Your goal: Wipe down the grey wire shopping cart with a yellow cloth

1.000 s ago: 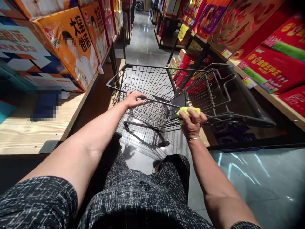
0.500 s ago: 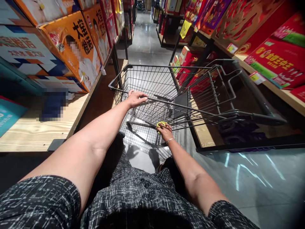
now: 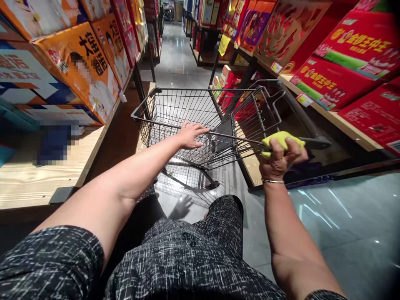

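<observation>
A dark wire shopping cart [image 3: 181, 89] stands sideways in front of me, its handle [image 3: 308, 118] on the right. My left hand [image 3: 191, 135] is at the near top rail, fingers stretched out and apart; whether the palm bears on the rail I cannot tell. In my right hand [image 3: 279, 160] a yellow cloth [image 3: 283, 141] is bunched under curled fingers. That hand is at the near rail's handle end, where the cloth hides part of the frame. I see no goods in the basket.
Orange cartons [image 3: 84, 71] fill a wooden shelf [image 3: 40, 179] on the left. On the right, red gift boxes [image 3: 331, 83] sit on another shelf with price tags. A shiny floor aisle [image 3: 176, 46] runs ahead between the racks.
My right hand has moved up and right with the yellow cloth, from low beside the basket to the rail's handle end. My left hand has shifted right along the rail, fingers more spread.
</observation>
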Demonstrator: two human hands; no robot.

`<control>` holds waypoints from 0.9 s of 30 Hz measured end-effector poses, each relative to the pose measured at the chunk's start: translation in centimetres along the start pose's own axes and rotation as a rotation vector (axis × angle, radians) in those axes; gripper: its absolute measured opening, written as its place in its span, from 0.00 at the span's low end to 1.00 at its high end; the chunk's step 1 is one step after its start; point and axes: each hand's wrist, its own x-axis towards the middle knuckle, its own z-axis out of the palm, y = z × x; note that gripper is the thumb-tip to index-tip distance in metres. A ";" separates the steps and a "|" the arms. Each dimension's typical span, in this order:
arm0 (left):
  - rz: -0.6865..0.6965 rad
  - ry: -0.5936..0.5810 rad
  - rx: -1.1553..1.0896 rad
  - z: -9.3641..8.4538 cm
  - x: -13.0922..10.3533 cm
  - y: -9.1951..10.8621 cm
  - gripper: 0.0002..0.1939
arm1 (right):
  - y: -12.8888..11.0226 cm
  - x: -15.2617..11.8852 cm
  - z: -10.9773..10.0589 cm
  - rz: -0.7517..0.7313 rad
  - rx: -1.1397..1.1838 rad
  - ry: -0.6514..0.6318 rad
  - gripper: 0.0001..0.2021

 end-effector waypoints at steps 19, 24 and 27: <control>-0.046 0.030 -0.139 1.1 1.8 2.4 0.33 | -8.7 -11.2 5.6 -0.255 0.170 -1.099 0.20; -0.066 0.055 -0.163 1.3 2.0 2.7 0.28 | -0.2 -3.9 0.4 -0.218 0.065 -0.585 0.13; -0.101 0.080 -0.162 1.5 2.2 3.2 0.26 | 3.9 0.9 -2.2 -0.198 -0.027 -0.216 0.10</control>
